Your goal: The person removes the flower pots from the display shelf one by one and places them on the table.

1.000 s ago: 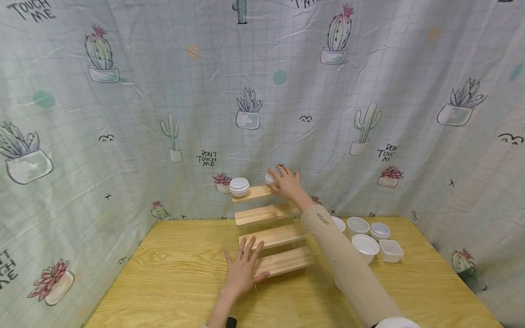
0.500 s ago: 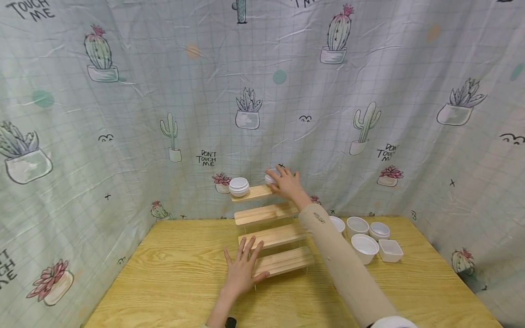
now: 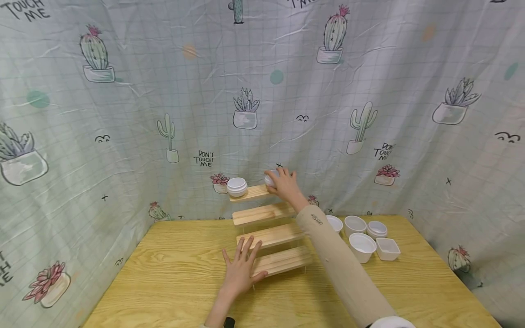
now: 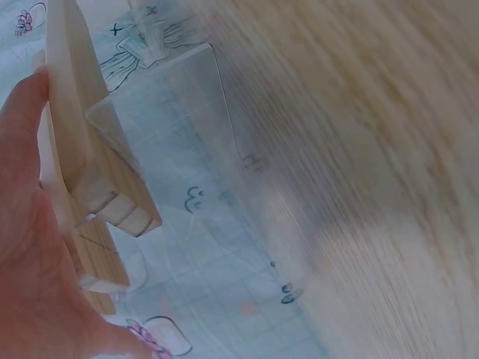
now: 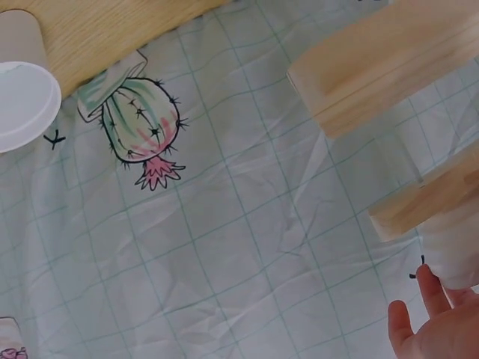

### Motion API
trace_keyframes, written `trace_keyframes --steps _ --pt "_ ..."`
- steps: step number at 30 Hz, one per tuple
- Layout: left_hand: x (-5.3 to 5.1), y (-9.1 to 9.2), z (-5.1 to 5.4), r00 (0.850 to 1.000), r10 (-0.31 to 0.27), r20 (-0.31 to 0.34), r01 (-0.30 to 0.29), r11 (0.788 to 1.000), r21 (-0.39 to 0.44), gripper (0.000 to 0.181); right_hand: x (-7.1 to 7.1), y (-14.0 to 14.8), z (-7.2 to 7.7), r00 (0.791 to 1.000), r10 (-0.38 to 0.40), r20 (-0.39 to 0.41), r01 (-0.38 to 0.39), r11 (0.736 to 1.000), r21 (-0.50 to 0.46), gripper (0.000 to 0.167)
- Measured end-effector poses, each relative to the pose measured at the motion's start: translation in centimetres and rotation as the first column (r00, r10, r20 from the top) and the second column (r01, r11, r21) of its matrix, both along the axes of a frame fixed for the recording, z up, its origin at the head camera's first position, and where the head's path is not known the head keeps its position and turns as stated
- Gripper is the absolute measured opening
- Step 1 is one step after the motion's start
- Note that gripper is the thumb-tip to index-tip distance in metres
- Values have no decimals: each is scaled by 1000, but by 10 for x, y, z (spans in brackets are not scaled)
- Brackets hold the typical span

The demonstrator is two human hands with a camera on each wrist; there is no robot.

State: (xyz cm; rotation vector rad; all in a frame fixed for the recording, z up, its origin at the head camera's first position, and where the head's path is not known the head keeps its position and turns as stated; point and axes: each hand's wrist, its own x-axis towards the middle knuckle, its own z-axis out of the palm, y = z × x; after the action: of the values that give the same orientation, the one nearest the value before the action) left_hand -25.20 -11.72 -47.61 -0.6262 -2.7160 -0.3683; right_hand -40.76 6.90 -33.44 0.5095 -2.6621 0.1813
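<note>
A four-tier wooden display stand (image 3: 270,236) with clear side supports stands on the table. My right hand (image 3: 288,187) holds a small white round pot (image 3: 270,178) at the top board, partly hidden by the fingers. In the right wrist view this pot (image 5: 452,250) sits against a board, with fingertips on its side. Another white round pot (image 3: 237,187) stands on the left end of the top board. My left hand (image 3: 239,274), fingers spread, rests against the left end of the lower boards; the left wrist view shows the hand (image 4: 37,254) beside the board ends.
Right of the stand are a white round tub (image 3: 362,248), a translucent tub (image 3: 355,226), a ridged white pot (image 3: 377,229), a square container (image 3: 388,249) and a tub partly behind my sleeve (image 3: 334,223). A cactus-print curtain (image 3: 197,91) surrounds the wooden table (image 3: 176,264).
The head view has shifted slightly, moving everything a little left in the picture. My right hand keeps hold of the pot with a slight finger adjustment; my left hand stays in place.
</note>
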Motion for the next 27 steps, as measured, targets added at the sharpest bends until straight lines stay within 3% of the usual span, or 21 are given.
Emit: trace_keyframes --steps 22,27 --pt "-1 1 -1 1000 3 26 -3 1000 -2 79 4 9 -10 989 20 -148 -8 997 79 45" --pt "0 0 -1 1000 -2 -1 2 1000 8 79 7 12 -9 990 24 -141 -10 995 95 46"
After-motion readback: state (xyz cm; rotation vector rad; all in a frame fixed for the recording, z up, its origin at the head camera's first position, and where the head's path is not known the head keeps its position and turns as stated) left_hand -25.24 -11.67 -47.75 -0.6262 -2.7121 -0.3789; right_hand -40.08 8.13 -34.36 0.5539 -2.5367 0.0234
